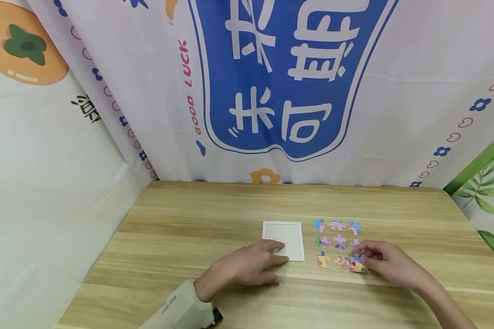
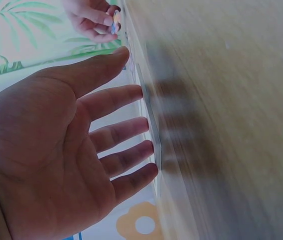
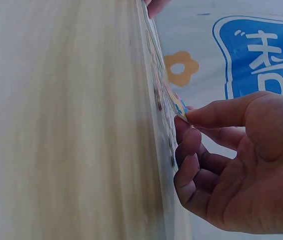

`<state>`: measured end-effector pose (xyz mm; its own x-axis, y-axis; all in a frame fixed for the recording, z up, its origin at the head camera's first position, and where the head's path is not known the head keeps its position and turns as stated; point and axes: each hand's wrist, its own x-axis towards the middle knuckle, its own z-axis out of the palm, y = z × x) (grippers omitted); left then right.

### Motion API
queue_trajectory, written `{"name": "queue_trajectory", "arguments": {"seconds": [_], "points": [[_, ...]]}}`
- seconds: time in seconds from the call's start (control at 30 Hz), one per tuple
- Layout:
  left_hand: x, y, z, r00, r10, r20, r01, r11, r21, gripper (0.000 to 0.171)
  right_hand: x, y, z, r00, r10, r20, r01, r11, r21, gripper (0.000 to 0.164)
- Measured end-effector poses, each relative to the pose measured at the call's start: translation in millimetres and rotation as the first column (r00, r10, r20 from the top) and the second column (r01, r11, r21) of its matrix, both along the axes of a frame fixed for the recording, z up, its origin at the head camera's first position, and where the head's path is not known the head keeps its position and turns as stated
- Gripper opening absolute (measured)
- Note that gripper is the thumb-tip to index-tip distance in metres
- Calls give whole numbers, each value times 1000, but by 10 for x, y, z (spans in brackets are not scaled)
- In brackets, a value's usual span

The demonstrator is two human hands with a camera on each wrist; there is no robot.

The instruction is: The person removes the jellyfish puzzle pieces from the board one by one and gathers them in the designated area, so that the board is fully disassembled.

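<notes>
A flat white square puzzle board (image 1: 283, 232) with a thin inner outline lies on the table. My left hand (image 1: 253, 265) reaches over its near left part, fingers spread; in the left wrist view the fingertips (image 2: 149, 170) are right at the board's edge. To the board's right, colourful jigsaw pieces (image 1: 340, 242) lie spaced in rows, pink and blue at the back, yellow at the front. At the near right of these rows my right hand (image 1: 389, 262) pinches one jigsaw piece (image 3: 178, 106) between thumb and fingers, tilted up, its printed face partly showing.
The wood-grain table (image 1: 181, 228) ends at the back against a printed curtain (image 1: 148, 91) with a blue emblem. A white wall covering (image 1: 45, 183) hangs along the left side, and a leaf-patterned cloth (image 1: 487, 192) borders the right.
</notes>
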<state>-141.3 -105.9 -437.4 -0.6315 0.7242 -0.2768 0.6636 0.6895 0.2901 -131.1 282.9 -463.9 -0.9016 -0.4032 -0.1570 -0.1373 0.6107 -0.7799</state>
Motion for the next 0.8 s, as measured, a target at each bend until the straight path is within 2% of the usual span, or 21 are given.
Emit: {"name": "queue_trajectory", "arguments": {"seconds": [0.23, 0.4, 0.7, 0.8], "points": [[-11, -4, -20, 1000, -20, -19, 20, 1000, 6, 55, 25, 143, -15, 1000, -16, -3, 16, 999, 31, 23], [-19, -7, -29, 999, -27, -24, 27, 1000, 8, 55, 35, 199, -43, 1000, 3, -15, -3, 1000, 11, 21], [-14, -4, -18, 1000, -14, -14, 14, 1000, 12, 56, 32, 183, -58, 999, 8, -50, -7, 1000, 30, 20], [-12, -4, -14, 1000, -11, -12, 11, 1000, 11, 56, 33, 157, -53, 998, -15, -63, 18, 999, 50, 20]]}}
